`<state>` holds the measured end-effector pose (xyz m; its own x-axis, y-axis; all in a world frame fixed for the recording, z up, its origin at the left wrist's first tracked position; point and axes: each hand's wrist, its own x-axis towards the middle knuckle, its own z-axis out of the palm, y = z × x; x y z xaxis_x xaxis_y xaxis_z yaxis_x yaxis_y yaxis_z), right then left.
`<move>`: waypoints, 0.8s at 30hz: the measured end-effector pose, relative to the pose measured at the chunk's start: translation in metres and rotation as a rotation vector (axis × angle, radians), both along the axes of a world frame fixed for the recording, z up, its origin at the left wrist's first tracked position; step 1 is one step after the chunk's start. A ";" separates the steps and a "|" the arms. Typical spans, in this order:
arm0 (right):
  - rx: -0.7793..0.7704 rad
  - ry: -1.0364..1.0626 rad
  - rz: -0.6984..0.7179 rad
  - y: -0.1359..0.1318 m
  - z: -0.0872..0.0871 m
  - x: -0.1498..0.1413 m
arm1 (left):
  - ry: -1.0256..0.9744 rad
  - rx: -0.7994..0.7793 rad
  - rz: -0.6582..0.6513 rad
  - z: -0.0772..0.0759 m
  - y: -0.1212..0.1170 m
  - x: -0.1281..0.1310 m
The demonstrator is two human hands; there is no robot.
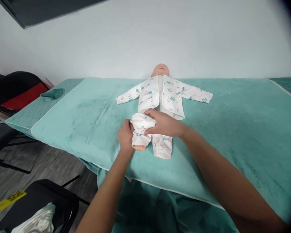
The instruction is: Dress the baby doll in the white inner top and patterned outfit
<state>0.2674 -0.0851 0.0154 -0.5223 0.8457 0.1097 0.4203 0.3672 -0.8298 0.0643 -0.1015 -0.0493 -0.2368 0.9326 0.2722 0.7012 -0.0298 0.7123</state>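
1. From my seat at the head view, I have the doll (161, 69) on the green bed cover (87, 113), head toward the wall (208, 38) and legs toward me. Its long axis runs almost straight away from my two wrists.
2. The printed trousers (143, 120) lie at the near end of the doll, below the jacket (147, 92) — the fabric on the left-hand leg is bunched up between my two hands.
3. My right hand (166, 123) reaches across from the right, over the other trouser leg (163, 145), with thumb and fingers closed on the bunched fabric. It is the hand nearer the jacket hem.
4. My left hand (125, 136) sits against the outer side of that same leg, fingers curled and partly hidden behind the cloth — I cannot tell whether it pinches fabric or only steadies the leg.
5. The relation that counts, as I judge it: the leg lies between the hands, its length pointing toward me, with bare toes (139, 147) showing at the near cuff. My left wrist is just beside them; my right hand is farther up.
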 end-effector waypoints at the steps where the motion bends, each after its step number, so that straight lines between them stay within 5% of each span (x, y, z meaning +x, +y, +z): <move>1: 0.015 0.012 -0.001 0.001 -0.001 0.000 | -0.122 0.021 0.003 0.000 0.001 -0.001; 5: 0.064 0.063 -0.056 0.003 -0.005 -0.001 | -0.591 0.073 -0.011 -0.002 0.006 -0.005; 8: 0.089 0.080 -0.111 0.003 -0.007 -0.003 | -0.715 0.111 -0.080 0.000 0.001 -0.006; 17: 0.146 0.083 -0.178 0.004 -0.008 -0.005 | -0.289 -0.114 -0.392 0.007 -0.073 -0.020; 24: 0.134 0.059 -0.161 0.005 -0.007 -0.002 | -0.314 -0.222 -0.253 0.014 -0.099 0.008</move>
